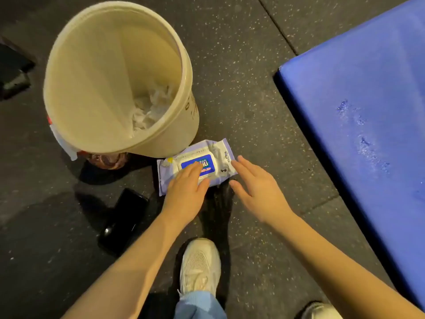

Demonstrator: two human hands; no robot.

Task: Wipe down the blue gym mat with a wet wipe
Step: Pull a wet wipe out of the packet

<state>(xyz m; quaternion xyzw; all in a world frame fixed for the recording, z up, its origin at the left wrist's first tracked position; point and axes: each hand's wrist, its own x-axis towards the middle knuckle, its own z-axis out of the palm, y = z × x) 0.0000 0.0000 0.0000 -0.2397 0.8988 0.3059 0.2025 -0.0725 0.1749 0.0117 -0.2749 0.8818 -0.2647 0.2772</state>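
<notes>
A single wide-angle camera, worn on the person's head, looks forward and steeply down at the dark speckled floor [241, 88]. The view is close, within arm's reach: the left forearm [128, 261] and right forearm [333, 254] enter from the bottom edge toward the pack of wet wipes [213, 146] at centre frame. The lens looks straight into the mouth of the cream bin [103, 65] at upper left. A corner of the blue gym mat [368, 77] fills the right side. A white shoe [200, 265] sits almost beneath the camera.

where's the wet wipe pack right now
Head view, centre: the wet wipe pack lies on the floor beside the cream bin, under the left hand, left of the blue mat.
</notes>
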